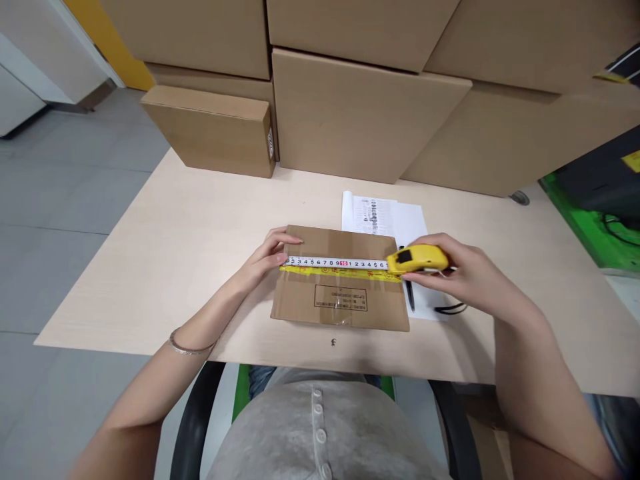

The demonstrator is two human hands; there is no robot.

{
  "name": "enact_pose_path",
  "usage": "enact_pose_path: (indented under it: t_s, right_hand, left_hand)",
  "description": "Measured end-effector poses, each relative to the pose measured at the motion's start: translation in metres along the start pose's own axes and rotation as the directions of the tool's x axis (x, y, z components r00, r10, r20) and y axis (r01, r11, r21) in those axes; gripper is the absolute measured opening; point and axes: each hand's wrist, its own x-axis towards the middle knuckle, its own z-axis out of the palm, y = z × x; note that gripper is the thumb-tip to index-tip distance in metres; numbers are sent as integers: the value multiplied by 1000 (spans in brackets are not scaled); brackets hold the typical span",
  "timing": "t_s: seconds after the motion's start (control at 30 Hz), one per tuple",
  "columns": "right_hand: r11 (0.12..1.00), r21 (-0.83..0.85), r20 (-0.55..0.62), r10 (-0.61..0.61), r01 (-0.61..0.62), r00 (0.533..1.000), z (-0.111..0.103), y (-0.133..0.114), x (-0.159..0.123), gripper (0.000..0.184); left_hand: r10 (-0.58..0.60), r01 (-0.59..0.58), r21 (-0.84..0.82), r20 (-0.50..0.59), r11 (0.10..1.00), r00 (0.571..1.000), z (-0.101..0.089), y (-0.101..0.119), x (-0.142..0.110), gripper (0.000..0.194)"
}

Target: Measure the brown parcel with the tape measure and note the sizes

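Note:
A small cardboard box (310, 300) lies flat in front of me, with yellow printed tape across it and a framed black print. Along its top, beside the yellow tape, runs the pulled-out white blade (330, 262) of a tape measure. My right hand (453, 263) is closed around the yellow tape measure case (421, 259) at the box's right edge. At the left edge my left hand (267, 253) pinches the blade's end with its thumb, fingers resting on the box. The case's black wrist strap (451, 309) hangs below my right hand.
Printed papers (375, 210) lie partly under the box, with a black pen (411, 297) on them. Large cardboard boxes (345, 120) are stacked along the table's back, and a smaller carton (215, 130) stands at back left. A tiny dark object (333, 342) lies near the front edge.

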Motion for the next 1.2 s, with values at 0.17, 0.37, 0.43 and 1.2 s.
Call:
enact_pose_path:
  t_s: [0.17,0.37,0.43,1.2]
  right_hand:
    - [994,67,-88,86,-81,992,-4,24,-25,45]
    - [988,87,-30,133,-130,991,-2,15,-23,41]
    - [987,71,16,145,-146,989,-8,12,-24,39]
    - [993,114,-84,32,-22,996,39,-89,54,46]
  left_hand:
    - [50,-49,22,-18,999,999,-4,-7,1,34]
    - [97,-97,17,-26,995,995,-4,-8,3,33]
    - [91,-91,24,-33,996,995,-4,-7,2,32]
    - [-77,64,-53,-277,997,958,14,12,-5,74]
